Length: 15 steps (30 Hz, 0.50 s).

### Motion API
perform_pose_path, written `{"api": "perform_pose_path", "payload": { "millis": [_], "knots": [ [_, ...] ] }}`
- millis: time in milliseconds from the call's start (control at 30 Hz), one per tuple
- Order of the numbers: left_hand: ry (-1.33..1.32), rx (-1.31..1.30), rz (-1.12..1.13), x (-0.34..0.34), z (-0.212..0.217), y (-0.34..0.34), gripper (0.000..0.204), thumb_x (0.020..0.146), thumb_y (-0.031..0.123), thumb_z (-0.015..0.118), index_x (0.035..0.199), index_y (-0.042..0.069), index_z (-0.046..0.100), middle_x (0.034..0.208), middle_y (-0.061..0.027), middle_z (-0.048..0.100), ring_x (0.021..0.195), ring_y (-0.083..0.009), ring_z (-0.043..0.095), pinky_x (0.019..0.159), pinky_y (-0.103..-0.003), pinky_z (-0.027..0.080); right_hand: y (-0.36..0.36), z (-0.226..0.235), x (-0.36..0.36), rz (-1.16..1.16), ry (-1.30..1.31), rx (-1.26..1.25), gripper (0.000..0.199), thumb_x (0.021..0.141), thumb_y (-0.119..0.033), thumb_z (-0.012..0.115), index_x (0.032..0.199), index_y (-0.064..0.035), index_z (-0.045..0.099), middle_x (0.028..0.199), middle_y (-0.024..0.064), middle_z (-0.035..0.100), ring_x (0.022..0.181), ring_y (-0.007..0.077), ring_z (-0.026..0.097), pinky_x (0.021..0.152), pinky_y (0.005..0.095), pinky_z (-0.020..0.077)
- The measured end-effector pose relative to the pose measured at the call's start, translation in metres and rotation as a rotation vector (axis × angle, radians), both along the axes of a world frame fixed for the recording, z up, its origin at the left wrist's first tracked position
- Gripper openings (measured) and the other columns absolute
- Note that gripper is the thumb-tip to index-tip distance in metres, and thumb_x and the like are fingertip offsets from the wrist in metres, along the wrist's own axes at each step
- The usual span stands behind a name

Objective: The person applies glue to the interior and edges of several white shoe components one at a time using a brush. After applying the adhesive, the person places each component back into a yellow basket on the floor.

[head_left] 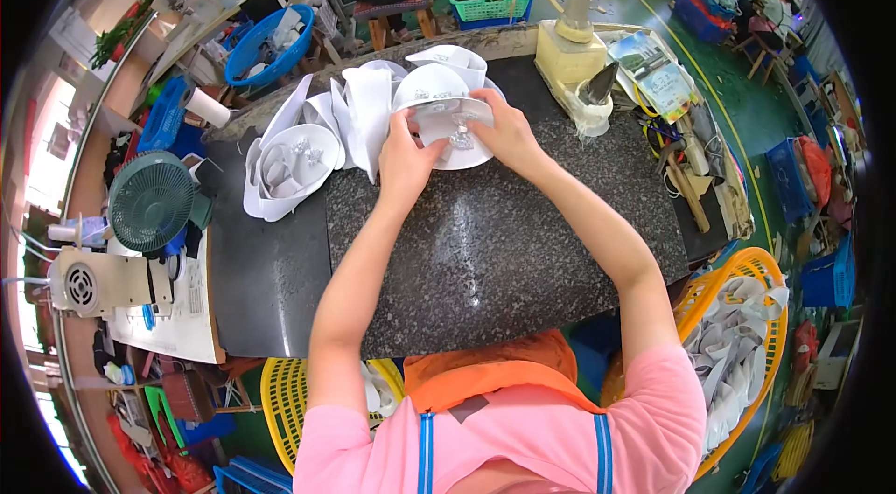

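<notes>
Over the far part of the dark stone worktop [504, 242], both my hands grip one white curved piece with a silvery ornament [469, 156]. My left hand [405, 163] pinches its left side, thumb on the inner face. On its right edge, my right hand [510, 135] has its fingers closed round the rim. Directly behind and left stands a row of similar white curved pieces [364, 111], touching one another. Farther left, a nested stack of white pieces [297, 163] lies on the worktop, a silvery ornament showing on it.
A pale block with a cone [576, 13] and a dark-tipped stand [597, 93] are at the far right, near a hammer [689, 191]. A green fan [151, 200] stands left. Yellow baskets [775, 345] of white pieces flank me below. Another person sits beyond the worktop.
</notes>
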<state>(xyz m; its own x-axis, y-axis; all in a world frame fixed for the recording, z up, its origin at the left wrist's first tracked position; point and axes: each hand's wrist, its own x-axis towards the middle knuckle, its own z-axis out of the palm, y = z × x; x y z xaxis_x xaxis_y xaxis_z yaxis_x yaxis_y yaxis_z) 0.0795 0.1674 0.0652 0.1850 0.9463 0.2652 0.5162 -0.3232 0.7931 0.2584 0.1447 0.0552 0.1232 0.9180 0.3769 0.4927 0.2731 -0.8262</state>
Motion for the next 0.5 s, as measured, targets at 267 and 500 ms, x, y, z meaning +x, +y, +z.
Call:
{"api": "perform_pose_path", "payload": {
  "millis": [267,500],
  "knots": [
    [-0.322,-0.047,-0.207,-0.006,0.001,-0.063,0.045,0.075,0.017,0.069,0.112,-0.003,0.052,0.117,-0.0148,0.054,0.101,-0.0171,0.054,0.081,-0.031,0.044,-0.072,0.020,-0.034,-0.010,-0.279,0.327,0.054,0.076,-0.013,0.066,0.125,-0.0038,0.045,0.108,0.0169,0.058,0.095,0.0296,0.061,0.075,0.0372,0.0506],
    [-0.686,-0.477,-0.138,-0.058,0.003,-0.149,0.048,0.080,0.004,0.061,0.124,-0.003,0.042,0.118,-0.0125,0.054,0.105,-0.0183,0.055,0.092,-0.032,0.043,-0.138,0.018,-0.033,0.463,-0.249,0.171,0.058,0.071,-0.012,0.071,0.124,-0.0040,0.048,0.120,0.0180,0.051,0.109,0.0348,0.053,0.094,0.0421,0.0430]
  ]
}}
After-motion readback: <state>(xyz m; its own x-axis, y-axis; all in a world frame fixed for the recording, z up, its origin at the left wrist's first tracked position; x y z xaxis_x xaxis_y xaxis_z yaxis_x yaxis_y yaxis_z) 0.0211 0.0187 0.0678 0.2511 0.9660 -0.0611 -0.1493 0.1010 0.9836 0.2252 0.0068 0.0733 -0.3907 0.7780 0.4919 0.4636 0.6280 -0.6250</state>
